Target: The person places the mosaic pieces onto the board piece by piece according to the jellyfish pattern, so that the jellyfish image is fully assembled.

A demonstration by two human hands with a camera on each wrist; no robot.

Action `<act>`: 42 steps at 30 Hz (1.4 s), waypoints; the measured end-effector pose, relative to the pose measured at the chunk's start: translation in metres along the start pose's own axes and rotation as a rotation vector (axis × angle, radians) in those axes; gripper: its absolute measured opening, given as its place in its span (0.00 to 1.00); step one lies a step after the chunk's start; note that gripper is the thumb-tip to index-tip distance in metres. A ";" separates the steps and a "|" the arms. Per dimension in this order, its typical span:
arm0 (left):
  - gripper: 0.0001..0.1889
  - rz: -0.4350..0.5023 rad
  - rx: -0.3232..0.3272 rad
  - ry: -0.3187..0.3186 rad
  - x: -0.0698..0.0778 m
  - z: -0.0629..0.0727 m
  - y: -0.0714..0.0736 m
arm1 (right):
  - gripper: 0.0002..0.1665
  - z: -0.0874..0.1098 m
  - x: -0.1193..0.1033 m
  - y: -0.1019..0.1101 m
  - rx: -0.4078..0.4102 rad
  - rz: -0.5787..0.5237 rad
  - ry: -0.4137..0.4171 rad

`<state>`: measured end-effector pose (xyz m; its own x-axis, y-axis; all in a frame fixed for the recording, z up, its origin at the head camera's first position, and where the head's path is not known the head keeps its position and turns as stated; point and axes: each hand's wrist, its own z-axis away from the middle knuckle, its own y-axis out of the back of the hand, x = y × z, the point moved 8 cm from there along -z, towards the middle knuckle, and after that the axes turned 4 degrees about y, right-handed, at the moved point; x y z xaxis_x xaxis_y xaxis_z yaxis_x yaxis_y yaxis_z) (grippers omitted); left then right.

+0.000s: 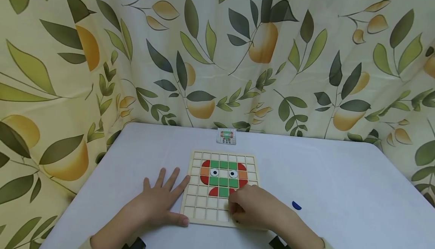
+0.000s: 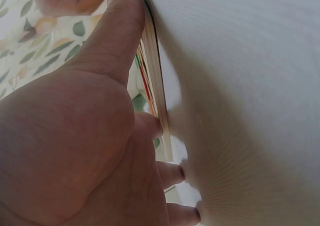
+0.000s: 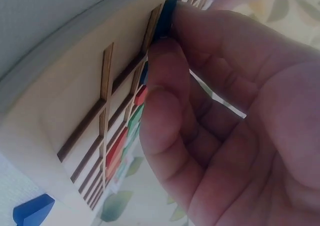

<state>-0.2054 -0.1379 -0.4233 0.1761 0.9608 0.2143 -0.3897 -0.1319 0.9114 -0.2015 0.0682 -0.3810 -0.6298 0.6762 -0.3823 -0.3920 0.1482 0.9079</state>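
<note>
A wooden grid board [image 1: 200, 213] lies on the table with red, green and orange pieces and two eye tiles [image 1: 233, 173] set in its squares. My left hand [image 1: 159, 201] rests with spread fingers at the board's left side, thumb and index fingertip right at its edge. Over the lower right of the board, my right hand [image 1: 253, 205] pinches a dark blue piece [image 3: 164, 18] between thumb and fingers, close over a square; the head view hides it behind the hand. Another dark blue piece [image 3: 144, 73] sits further along the grid.
One blue half-round piece [image 1: 296, 205] lies on the white table [image 1: 323, 173] right of the board. Behind the board stands a small pattern card [image 1: 226, 136] with a similar figure. A leaf-and-fruit patterned curtain [image 1: 217, 71] hangs along the table's far side.
</note>
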 end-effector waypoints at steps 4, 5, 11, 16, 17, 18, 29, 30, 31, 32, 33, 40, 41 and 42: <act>0.63 0.008 -0.001 0.000 0.001 0.001 -0.001 | 0.13 0.001 0.001 -0.004 -0.009 -0.015 -0.007; 0.63 0.012 -0.003 0.005 0.001 0.002 -0.002 | 0.13 0.001 0.001 -0.005 -0.013 -0.022 -0.004; 0.64 0.007 0.009 0.015 -0.001 0.002 -0.004 | 0.11 0.001 0.001 -0.008 -0.037 -0.055 -0.007; 0.63 0.012 0.001 0.009 0.001 0.002 -0.006 | 0.10 0.003 0.002 -0.008 -0.054 -0.080 -0.009; 0.63 0.016 0.000 0.005 0.001 0.002 -0.006 | 0.10 0.004 0.002 -0.007 -0.059 -0.088 -0.006; 0.63 0.018 0.001 0.002 0.002 0.002 -0.006 | 0.10 0.005 0.003 -0.006 -0.057 -0.092 0.001; 0.63 -0.001 0.015 0.006 0.003 0.002 0.000 | 0.07 0.056 0.066 0.039 0.055 -0.057 -0.192; 0.63 -0.001 0.015 0.002 0.003 0.002 0.000 | 0.09 0.065 0.078 0.043 0.057 -0.050 -0.241; 0.63 -0.002 0.017 -0.002 0.004 0.002 0.001 | 0.12 0.074 0.091 0.046 0.061 -0.037 -0.284; 0.63 -0.004 0.025 -0.006 0.004 0.002 0.003 | 0.16 0.083 0.103 0.051 0.067 -0.018 -0.320; 0.63 -0.006 0.035 -0.009 0.004 0.001 0.005 | 0.19 0.091 0.115 0.055 0.074 -0.006 -0.353; 0.63 -0.011 0.045 -0.019 0.003 0.001 0.009 | 0.43 0.128 0.160 0.048 0.035 -0.110 -0.436; 0.63 -0.009 0.037 -0.021 0.003 0.001 0.007 | 0.44 0.130 0.161 0.041 0.022 -0.138 -0.446; 0.63 -0.005 0.030 -0.023 0.004 0.001 0.006 | 0.45 0.131 0.159 0.034 0.015 -0.155 -0.456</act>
<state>-0.2063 -0.1354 -0.4173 0.1990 0.9556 0.2175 -0.3618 -0.1346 0.9225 -0.2271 0.2758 -0.3884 -0.2054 0.8923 -0.4020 -0.4460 0.2802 0.8500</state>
